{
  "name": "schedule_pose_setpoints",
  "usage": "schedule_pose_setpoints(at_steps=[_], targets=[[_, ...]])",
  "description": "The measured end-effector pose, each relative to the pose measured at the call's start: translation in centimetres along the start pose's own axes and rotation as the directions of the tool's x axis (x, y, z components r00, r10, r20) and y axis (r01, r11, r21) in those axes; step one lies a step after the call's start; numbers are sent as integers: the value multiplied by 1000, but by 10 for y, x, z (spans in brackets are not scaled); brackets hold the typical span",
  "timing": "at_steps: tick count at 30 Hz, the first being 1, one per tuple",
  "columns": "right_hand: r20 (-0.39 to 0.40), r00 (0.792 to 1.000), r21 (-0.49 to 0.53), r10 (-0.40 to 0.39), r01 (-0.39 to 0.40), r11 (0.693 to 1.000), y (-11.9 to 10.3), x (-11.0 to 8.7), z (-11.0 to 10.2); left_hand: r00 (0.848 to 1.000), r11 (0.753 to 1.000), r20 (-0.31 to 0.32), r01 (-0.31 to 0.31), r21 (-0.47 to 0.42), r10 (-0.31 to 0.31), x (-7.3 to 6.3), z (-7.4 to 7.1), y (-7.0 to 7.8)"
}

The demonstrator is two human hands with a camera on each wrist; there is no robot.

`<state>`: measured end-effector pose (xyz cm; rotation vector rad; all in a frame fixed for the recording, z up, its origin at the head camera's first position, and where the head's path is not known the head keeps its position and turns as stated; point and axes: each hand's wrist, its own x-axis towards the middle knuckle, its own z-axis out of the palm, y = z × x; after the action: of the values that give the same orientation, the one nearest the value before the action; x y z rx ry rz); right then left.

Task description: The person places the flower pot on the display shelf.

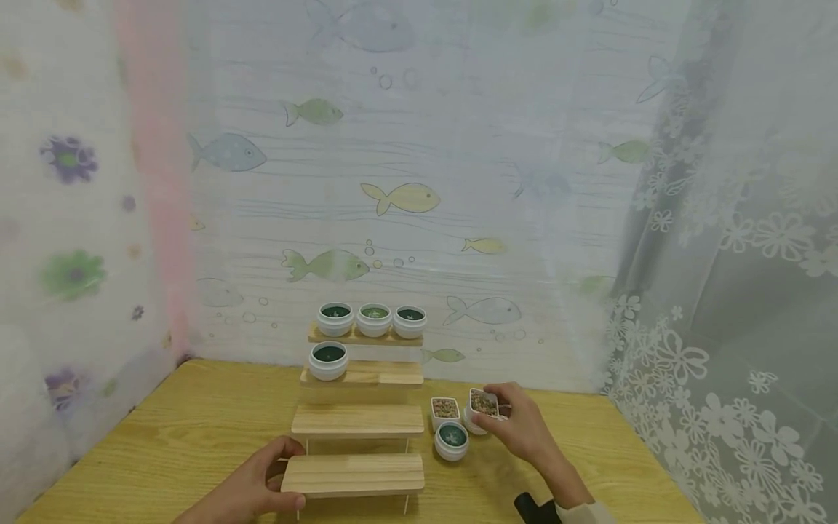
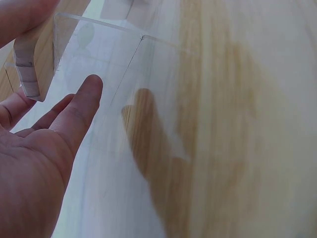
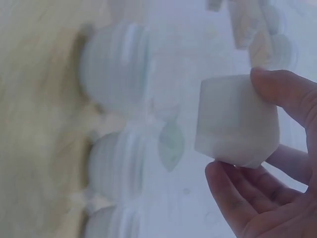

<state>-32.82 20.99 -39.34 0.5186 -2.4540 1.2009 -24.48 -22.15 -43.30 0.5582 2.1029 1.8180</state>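
Observation:
My right hand (image 1: 517, 422) pinches a small square white pot (image 1: 484, 402) of brown granules between thumb and fingers. In the right wrist view this pot (image 3: 237, 120) is held up beside round white pots (image 3: 116, 69). Under it in the head view shows part of a white pot (image 1: 476, 424). Close by stand another square pot (image 1: 445, 410) of granules and a round pot (image 1: 452, 441) with a dark green top. My left hand (image 1: 252, 484) grips the left end of the lowest board (image 1: 353, 474) of a stepped wooden stand, thumb in front, fingers behind.
Three round white pots (image 1: 373, 320) line the top board, and one pot (image 1: 329, 362) sits at the left of the second board (image 1: 386, 373). The stand has clear side panels (image 2: 99, 49). A fish-print curtain (image 1: 419, 145) hangs behind the wooden table (image 1: 164, 437).

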Motion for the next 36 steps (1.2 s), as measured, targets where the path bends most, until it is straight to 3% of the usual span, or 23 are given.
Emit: schedule_pose_setpoints(at_steps=[19, 25, 36], targets=[[21, 977, 53, -212, 210, 976, -69, 36, 24, 1000, 999, -20, -12, 31, 12, 1, 0, 3], [18, 970, 96, -241, 238, 966, -82, 45, 30, 999, 997, -17, -33, 75, 34, 0, 1, 3], [-3, 949, 129, -314, 312, 941, -100, 59, 43, 999, 998, 0, -47, 34, 47, 0, 0, 2]])
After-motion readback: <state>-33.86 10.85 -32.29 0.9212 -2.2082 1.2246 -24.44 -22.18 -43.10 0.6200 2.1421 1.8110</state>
